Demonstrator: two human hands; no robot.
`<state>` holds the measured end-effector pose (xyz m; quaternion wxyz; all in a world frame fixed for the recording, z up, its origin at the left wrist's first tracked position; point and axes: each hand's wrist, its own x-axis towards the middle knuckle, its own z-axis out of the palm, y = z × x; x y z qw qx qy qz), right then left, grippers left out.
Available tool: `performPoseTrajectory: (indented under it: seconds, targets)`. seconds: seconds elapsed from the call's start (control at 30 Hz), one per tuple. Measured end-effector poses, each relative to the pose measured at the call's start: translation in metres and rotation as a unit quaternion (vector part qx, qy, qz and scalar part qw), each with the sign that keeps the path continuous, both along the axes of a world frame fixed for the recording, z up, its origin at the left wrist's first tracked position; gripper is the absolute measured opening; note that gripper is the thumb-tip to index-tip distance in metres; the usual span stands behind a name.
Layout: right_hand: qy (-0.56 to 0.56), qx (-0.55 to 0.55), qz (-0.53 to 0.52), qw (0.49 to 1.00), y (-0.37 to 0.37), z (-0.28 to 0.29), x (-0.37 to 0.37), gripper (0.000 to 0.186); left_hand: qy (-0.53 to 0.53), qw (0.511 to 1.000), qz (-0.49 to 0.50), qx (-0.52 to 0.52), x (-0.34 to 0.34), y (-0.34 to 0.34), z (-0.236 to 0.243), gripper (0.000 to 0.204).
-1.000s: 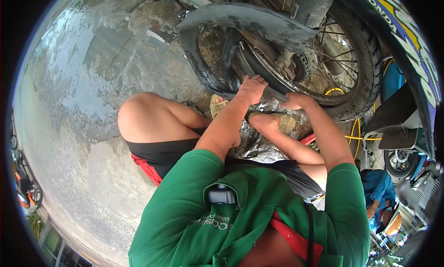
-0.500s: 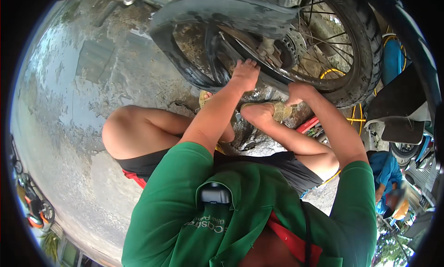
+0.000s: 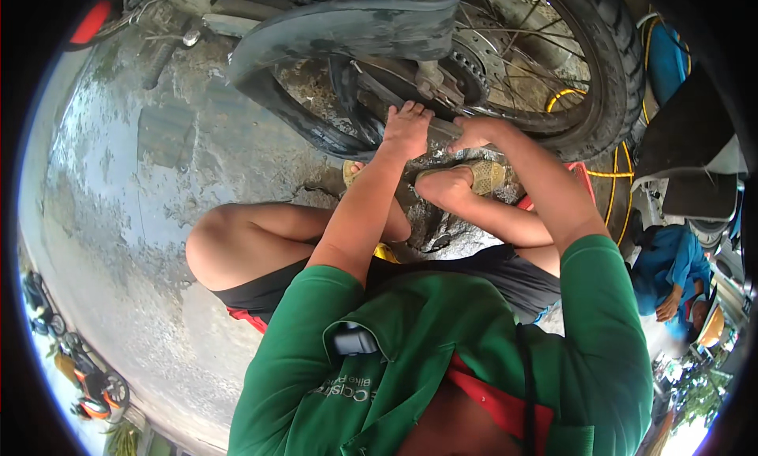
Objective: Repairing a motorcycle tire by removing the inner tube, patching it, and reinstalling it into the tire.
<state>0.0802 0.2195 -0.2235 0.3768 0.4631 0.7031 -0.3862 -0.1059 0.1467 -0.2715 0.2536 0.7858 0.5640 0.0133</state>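
Observation:
A black motorcycle inner tube [image 3: 339, 37] hangs out of a spoked wheel [image 3: 580, 112] in a wide, partly flattened loop, reaching left over the wet floor. Both my hands are at the wheel's near edge, a short gap apart. My left hand [image 3: 407, 130] has its fingers bent over a lower stretch of the tube. My right hand [image 3: 479, 132] closes round the same stretch, thumb below and fingers above. Part of what each hand grips is hidden behind the fingers. The chunky black tyre [image 3: 628, 53] is still round the wheel on the right side.
A chain sprocket [image 3: 466, 69] sits close above my hands. My sandalled feet [image 3: 485, 176] are just below. A red object [image 3: 583, 183] and a yellow hose [image 3: 612, 173] lie to the right. A person in blue [image 3: 667, 270] is at the far right. Parked motorbikes [image 3: 95, 381] stand lower left.
My right hand has moved left along the wheel's edge, closer to my left hand. The left hand has shifted little. The head view has turned slightly.

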Motion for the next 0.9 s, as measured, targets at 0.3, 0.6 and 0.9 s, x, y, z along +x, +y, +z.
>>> performPoseTrajectory:
  seconds: [0.3,0.6,0.9]
  targets:
    - [-0.155,-0.002,0.133,0.979,-0.009,0.047,0.017,0.072,-0.006,0.999,-0.003,0.035,-0.002,-0.009,-0.007,0.062]
    - [-0.159,0.011,0.15,0.976,-0.005,0.034,-0.003,0.068,-0.012,0.998,0.032,0.053,0.005,-0.011,-0.008,0.06]
    - [0.048,0.125,0.029,0.991,-0.011,-0.055,-0.001,0.059,0.015,1.0,0.011,-0.02,0.001,-0.014,0.0,0.06]
